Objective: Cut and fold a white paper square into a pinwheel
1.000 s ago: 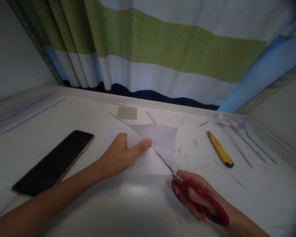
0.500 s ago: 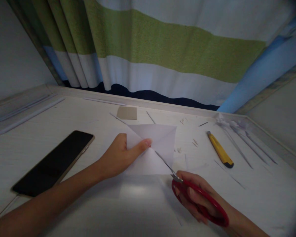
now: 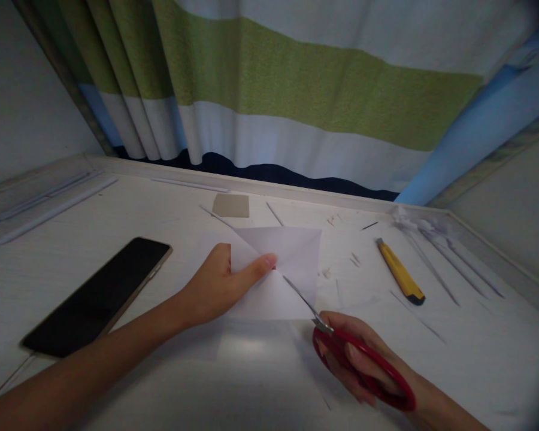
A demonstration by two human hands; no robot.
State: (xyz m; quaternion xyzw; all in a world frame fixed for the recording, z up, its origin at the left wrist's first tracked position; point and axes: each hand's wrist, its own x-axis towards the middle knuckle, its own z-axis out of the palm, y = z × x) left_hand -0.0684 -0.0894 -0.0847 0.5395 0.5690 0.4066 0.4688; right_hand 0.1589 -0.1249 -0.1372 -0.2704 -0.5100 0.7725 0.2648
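Observation:
My left hand (image 3: 215, 284) pinches a creased white sheet of paper (image 3: 291, 251) at its left side, thumb on top, holding it just above the white table (image 3: 251, 371). My right hand (image 3: 363, 362) is closed through the red handles of a pair of scissors (image 3: 341, 341). The metal blades run up and left into the paper, their tip close to my left thumb. The blades look nearly closed.
A black phone (image 3: 99, 296) lies face up at the left. A yellow utility knife (image 3: 399, 278) rests at the right, with thin paper rolls (image 3: 444, 251) beyond it. A small brown card (image 3: 231, 205) and paper scraps lie near the striped curtain (image 3: 296, 96).
Almost nothing has moved. The paper's right edge has dropped slightly and the scissors have crept a touch further along the cut.

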